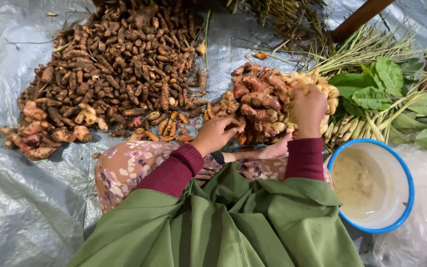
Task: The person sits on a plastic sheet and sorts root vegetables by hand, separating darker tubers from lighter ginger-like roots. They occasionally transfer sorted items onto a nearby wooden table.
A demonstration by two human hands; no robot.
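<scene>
Grey plastic sheeting [21, 207] covers the ground and carries everything. Largest on it is a broad heap of dark brown turmeric roots [119, 64] at upper left, with a few fatter pinkish roots [35, 133] at its lower left edge. Right of that heap lies a smaller pile of ginger [260, 104], reddish and pale, just ahead of the person's knees. Beyond it, a spread of green leaves and pale stalks [376, 89] reaches toward the right edge. A white bowl with a blue rim [406, 173] sits at lower right, holding cloudy, pale liquid. The left hand [214, 134] rests curled against the near side of the ginger pile, its fingers touching the roots. The right hand [310, 110] is closed around a pale piece of ginger [297, 81], raised over the pile's right side.
</scene>
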